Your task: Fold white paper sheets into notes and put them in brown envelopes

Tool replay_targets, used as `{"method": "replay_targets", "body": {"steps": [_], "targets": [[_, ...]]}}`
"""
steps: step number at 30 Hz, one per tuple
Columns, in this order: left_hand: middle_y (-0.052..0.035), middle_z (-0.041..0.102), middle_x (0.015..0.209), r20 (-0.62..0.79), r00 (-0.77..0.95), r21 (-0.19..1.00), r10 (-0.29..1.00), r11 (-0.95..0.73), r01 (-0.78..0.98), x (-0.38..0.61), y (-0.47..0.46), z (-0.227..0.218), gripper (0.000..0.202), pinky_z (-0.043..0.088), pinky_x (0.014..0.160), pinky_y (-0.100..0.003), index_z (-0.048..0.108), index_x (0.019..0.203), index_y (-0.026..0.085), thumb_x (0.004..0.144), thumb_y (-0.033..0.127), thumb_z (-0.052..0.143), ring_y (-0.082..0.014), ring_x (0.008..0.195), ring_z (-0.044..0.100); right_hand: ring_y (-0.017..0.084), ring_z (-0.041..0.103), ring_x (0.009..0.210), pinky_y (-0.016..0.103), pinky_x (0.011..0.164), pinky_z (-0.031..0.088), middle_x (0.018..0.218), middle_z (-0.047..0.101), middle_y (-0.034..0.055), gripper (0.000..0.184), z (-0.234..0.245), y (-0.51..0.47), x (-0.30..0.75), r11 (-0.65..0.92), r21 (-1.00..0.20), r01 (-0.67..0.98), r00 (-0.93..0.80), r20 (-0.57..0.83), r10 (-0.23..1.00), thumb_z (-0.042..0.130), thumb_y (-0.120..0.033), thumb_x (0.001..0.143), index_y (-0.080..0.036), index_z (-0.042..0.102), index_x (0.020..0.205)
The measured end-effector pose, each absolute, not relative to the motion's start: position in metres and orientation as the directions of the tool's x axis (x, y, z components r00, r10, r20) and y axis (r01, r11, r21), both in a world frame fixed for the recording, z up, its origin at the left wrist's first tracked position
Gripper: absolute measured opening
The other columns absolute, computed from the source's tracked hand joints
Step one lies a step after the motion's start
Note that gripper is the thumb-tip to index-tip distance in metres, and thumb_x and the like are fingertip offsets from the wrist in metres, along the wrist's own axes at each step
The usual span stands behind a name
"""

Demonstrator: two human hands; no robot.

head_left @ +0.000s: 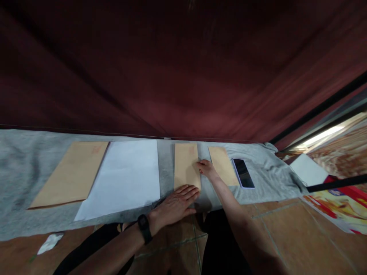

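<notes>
A small tan envelope (186, 164) lies on the grey cloth (25, 164) in the middle. My left hand (175, 205), with a black watch on the wrist, lies flat with fingers stretched over the envelope's near edge. My right hand (207, 168) rests at the envelope's right edge, fingers curled against it. A second small tan envelope (223, 165) lies just right of that hand. A stack of white paper (126, 175) lies to the left of the middle envelope.
A large tan envelope (71, 173) lies at the left on the cloth. A dark phone (243, 173) lies face up at the right. A dark red curtain (172, 76) hangs behind. White paper (308, 170) and a colourful printed sheet (341, 208) lie on the tiled floor at the right. A crumpled white scrap (50, 242) lies near left.
</notes>
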State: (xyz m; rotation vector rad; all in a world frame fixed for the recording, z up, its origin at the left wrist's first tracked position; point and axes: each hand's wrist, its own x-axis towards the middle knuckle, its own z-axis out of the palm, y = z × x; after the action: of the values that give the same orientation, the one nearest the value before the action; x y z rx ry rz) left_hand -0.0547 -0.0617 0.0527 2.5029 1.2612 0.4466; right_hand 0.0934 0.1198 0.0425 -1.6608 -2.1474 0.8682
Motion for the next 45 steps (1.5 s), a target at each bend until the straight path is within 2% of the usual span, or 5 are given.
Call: {"method": "replay_targets", "body": {"steps": [10, 16, 21, 34, 45], "targets": [[-0.0035, 0.063, 0.138, 0.162, 0.456, 0.480, 0.875, -0.474, 0.739, -0.066, -0.035, 0.061, 0.041, 0.042, 0.112, -0.032, 0.056, 0.137, 0.024, 0.105, 0.040, 0.036, -0.0165, 0.130, 0.056, 0.024, 0.068, 0.096, 0.032, 0.081, 0.052, 0.110, 0.070, 0.0130, 0.029, 0.040, 0.096, 0.094, 0.204, -0.527, 0.825, -0.229, 0.018, 0.973, 0.052, -0.027, 0.095, -0.017, 0.065, 0.119], [-0.0147, 0.040, 0.158, 0.210, 0.150, 0.332, 0.966, -0.215, 0.919, -0.069, -0.013, 0.035, 0.054, 0.031, 0.120, -0.046, 0.041, 0.149, 0.010, 0.099, 0.030, 0.040, -0.0260, 0.149, 0.030, 0.028, 0.048, 0.133, 0.045, 0.109, 0.038, 0.149, 0.050, 0.0145, 0.044, 0.035, 0.076, 0.073, 0.493, -0.248, 0.834, -0.430, 0.270, 0.862, 0.040, -0.031, 0.102, -0.017, 0.048, 0.144], [-0.0157, 0.037, 0.159, 0.224, 0.121, 0.200, 0.967, -0.167, 0.965, -0.057, -0.014, 0.025, 0.062, 0.023, 0.124, -0.048, 0.038, 0.151, 0.007, 0.098, 0.038, 0.044, -0.0285, 0.151, 0.025, 0.026, 0.034, 0.146, 0.048, 0.118, 0.025, 0.159, 0.037, 0.0108, 0.050, 0.029, 0.083, 0.075, 0.606, -0.163, 0.779, -0.576, 0.198, 0.793, 0.033, -0.031, 0.105, -0.018, 0.039, 0.152], [-0.0171, 0.035, 0.160, 0.165, 0.289, 0.223, 0.943, -0.321, 0.920, -0.074, -0.041, 0.027, 0.070, 0.025, 0.122, -0.049, 0.038, 0.151, 0.012, 0.096, 0.055, 0.047, -0.0287, 0.151, 0.027, 0.022, 0.024, 0.152, 0.046, 0.124, 0.020, 0.163, 0.029, 0.0088, 0.058, 0.027, 0.057, 0.123, 0.744, -0.283, 0.606, -0.750, 0.108, 0.652, 0.035, -0.043, 0.105, -0.020, 0.027, 0.158], [-0.0147, 0.042, 0.157, 0.186, 0.252, 0.341, 0.950, -0.303, 0.890, -0.078, -0.044, 0.032, 0.052, 0.033, 0.120, -0.044, 0.044, 0.147, 0.014, 0.100, 0.034, 0.045, -0.0243, 0.147, 0.035, 0.024, 0.031, 0.149, 0.052, 0.122, 0.025, 0.159, 0.037, 0.0122, 0.065, 0.051, 0.052, 0.148, 0.776, -0.493, 0.394, -0.861, 0.098, 0.499, 0.065, -0.040, 0.093, -0.024, 0.041, 0.151]]}}
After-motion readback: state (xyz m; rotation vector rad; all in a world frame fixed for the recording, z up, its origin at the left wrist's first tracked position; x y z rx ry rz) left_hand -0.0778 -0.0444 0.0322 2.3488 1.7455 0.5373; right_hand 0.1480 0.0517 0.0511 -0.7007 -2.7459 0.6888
